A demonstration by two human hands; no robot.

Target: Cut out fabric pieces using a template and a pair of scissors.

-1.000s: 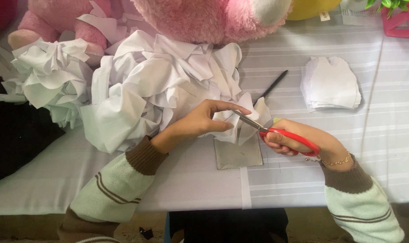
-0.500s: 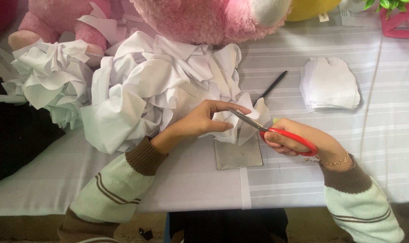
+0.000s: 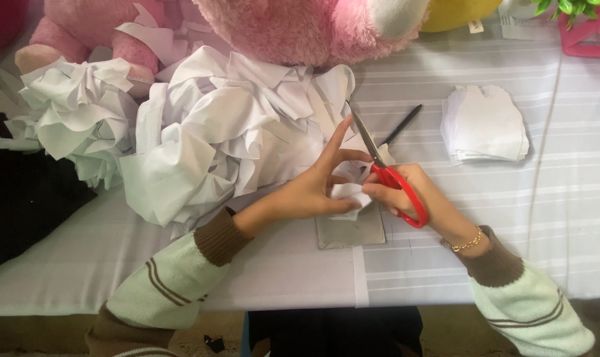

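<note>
My right hand grips red-handled scissors, blades pointing up and away toward the white fabric heap. My left hand pinches a small piece of white fabric just left of the scissor handles, index finger raised beside the blades. Both hands hover over a grey card template lying on the striped tablecloth.
A stack of cut white shaped pieces lies to the right. A black pen rests behind the scissors. A second pile of white scraps is at left, a pink plush toy behind, black cloth at far left.
The scissors swung from lying low and pointing left to pointing up and away. My left hand shifted right and lifted its index finger, gathering the small white piece.
</note>
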